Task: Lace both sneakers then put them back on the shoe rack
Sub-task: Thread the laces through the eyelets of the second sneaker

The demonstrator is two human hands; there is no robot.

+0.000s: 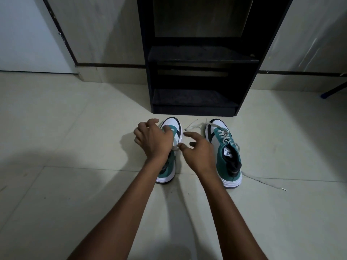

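Two teal, white and navy sneakers stand side by side on the floor before the black shoe rack (201,59). My left hand (154,139) rests over the lacing area of the left sneaker (169,171), fingers curled on it; a bit of white lace shows under the hand. My right hand (199,152) hovers between the shoes with fingers spread, thumb tip near that lace. The right sneaker (225,147) is partly laced, and its loose white lace (262,181) trails across the floor on both sides.
The rack has two dark shelves, the lower one (193,98) near floor level. Pale floor tiles (75,128) surround the shoes. A white door (28,34) is at the far left. A blue-tipped bar (330,91) lies at the right edge.
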